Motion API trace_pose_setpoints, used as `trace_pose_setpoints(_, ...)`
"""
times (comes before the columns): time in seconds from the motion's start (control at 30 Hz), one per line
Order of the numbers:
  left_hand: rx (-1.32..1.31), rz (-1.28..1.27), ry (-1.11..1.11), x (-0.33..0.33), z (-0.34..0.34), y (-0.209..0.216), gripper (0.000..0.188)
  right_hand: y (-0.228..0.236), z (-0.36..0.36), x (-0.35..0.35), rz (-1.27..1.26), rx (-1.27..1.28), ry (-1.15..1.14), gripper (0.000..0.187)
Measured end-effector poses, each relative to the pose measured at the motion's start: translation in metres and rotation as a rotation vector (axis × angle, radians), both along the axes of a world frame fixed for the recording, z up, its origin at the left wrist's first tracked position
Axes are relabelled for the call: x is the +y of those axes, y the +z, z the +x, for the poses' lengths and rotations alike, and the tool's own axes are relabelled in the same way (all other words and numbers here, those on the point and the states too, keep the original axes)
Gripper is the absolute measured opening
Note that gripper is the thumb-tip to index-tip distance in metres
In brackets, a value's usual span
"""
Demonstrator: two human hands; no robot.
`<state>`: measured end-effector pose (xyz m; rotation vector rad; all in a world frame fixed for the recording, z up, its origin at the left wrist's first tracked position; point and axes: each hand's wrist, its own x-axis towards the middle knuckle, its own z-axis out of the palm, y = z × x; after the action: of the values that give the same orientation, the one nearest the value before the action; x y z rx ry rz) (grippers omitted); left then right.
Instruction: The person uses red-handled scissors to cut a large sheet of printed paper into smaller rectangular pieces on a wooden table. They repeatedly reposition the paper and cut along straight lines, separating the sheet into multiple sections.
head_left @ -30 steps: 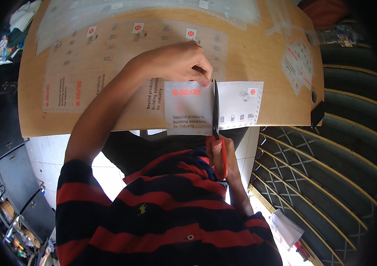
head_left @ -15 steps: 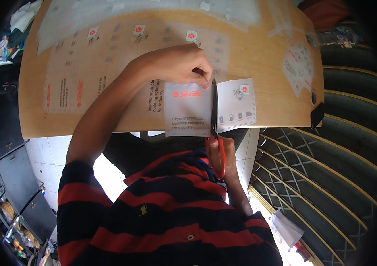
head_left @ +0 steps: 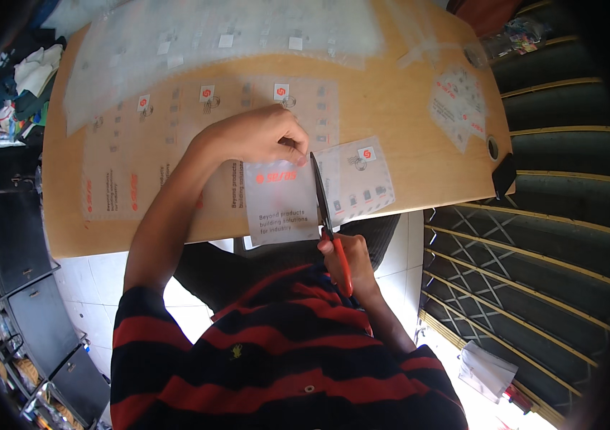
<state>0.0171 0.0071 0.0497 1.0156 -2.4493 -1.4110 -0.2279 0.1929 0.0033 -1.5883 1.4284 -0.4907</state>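
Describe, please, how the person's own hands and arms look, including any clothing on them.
The left hand and right hand wear no gloves. The forearms are bare below short sleeves with broad red and dark stripes.

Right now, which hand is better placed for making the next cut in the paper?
Probably the right hand: it grips the red-handled scissors, with their blades along the right edge of the paper. The left hand appears busy pinching the paper's top.

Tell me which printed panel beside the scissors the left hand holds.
The left panel: the left hand pinches its top right corner. The right panel, across the scissors, is clear of that hand.
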Motion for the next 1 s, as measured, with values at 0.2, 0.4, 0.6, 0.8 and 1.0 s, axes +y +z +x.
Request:
trace_pose_setpoints(0.2, 0.06, 0.071, 0.042, -0.005, 0.014, 0.011, 0.012, 0.004, -0.004, 0.019, 0.0, -0.131, -0.003, 0.055)
trace_pose_setpoints(0.4, 0.152, -0.01, 0.092, 0.001, -0.009, 0.008, 0.013, 0.015, -0.024, 0.036, -0.035, -0.253, -0.049, 0.085)
trace_pose_setpoints(0.6, 0.106, -0.297, 0.299, 0.004, -0.044, -0.005, 0.023, -0.016, -0.065, 0.061, -0.07, -0.323, -0.152, 0.054)
trace_pose_setpoints(0.8, -0.072, -0.813, 0.169, 0.087, -0.1, 0.009, 0.057, -0.057, -0.119, 0.098, -0.158, -0.077, -0.103, 0.059)
trace_pose_setpoints(1.0, -0.21, -0.748, 0.013, 0.114, -0.098, 0.013, 0.05, -0.067, -0.132, 0.1, -0.11, 0.067, -0.009, 0.06)
